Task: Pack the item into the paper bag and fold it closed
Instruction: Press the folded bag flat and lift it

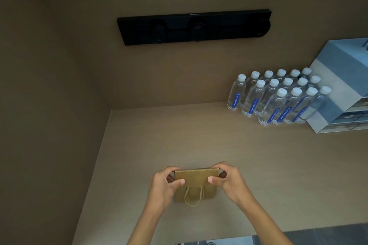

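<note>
Both hands pinch the folded top of a brown paper bag at 6 o'clock on the counter.

The left hand (166, 183) has its grip closed on the top flap's left end, thumb on the front; the right hand (229, 180) does the same at the right end. The paper bag (196, 180) stands on the counter (258, 165), its twine handle (194, 197) hanging down the front. Water bottles (278, 97) cluster at 2 o'clock, touching a blue-grey box (338, 85). A black bar (194, 27) hangs on the wall at 12 o'clock.
</note>
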A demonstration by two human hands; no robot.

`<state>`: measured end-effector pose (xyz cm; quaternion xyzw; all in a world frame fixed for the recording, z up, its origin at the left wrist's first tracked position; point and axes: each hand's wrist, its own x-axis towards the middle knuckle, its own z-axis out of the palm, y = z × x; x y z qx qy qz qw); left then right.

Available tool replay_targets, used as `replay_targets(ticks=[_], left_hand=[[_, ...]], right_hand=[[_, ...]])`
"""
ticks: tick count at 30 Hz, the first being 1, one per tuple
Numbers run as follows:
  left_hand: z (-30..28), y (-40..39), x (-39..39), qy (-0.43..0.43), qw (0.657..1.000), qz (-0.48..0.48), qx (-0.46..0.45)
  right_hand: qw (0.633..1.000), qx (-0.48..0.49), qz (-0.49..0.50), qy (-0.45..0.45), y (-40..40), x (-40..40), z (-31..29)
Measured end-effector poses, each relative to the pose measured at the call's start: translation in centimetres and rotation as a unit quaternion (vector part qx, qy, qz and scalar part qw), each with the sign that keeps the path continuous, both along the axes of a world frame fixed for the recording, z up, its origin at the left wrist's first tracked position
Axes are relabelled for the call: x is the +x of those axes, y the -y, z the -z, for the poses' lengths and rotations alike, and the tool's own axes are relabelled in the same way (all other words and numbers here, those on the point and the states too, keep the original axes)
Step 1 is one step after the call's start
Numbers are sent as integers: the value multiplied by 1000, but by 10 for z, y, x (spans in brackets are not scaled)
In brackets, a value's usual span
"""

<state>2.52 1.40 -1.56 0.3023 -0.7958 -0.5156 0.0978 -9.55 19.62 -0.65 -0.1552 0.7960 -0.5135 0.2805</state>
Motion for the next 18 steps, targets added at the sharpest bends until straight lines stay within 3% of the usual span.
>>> replay_targets(ticks=[3, 10, 18], left_hand=[[3, 0, -3, -20, 999, -24, 38], [4, 1, -3, -45, 998, -16, 31], [-33, -33, -32, -77, 994, 72, 43]], right_hand=[[1000, -7, 13, -12, 0, 3, 6], [995, -8, 90, -45, 0, 18, 11], [971, -49, 209, -104, -56, 40, -37]])
